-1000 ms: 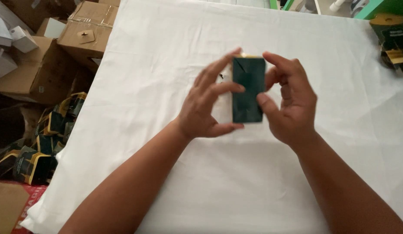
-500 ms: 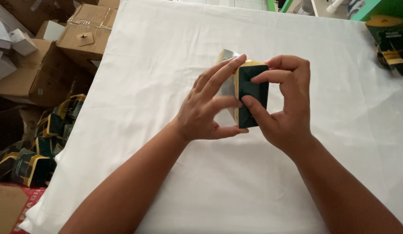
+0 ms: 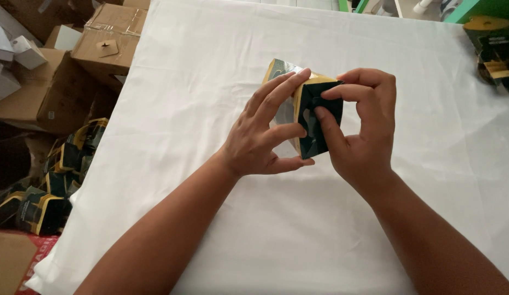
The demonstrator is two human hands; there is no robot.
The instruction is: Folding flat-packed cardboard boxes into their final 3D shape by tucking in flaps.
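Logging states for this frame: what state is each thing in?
small dark green and gold cardboard carton: held above the table, partly opened out, end flap being folded
left hand: gripping the carton's side
right hand: pressing the flap
white cloth-covered table: spread flat
brown cardboard box: taped shut, on floor

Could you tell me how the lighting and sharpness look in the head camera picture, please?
Head view: soft, even light on the white tablecloth, with faint shadows under the left hand and right hand; a pale sheen on the dark green and gold carton beside the left fingers; hands sharp; cardboard boxes at the left edge slightly soft.
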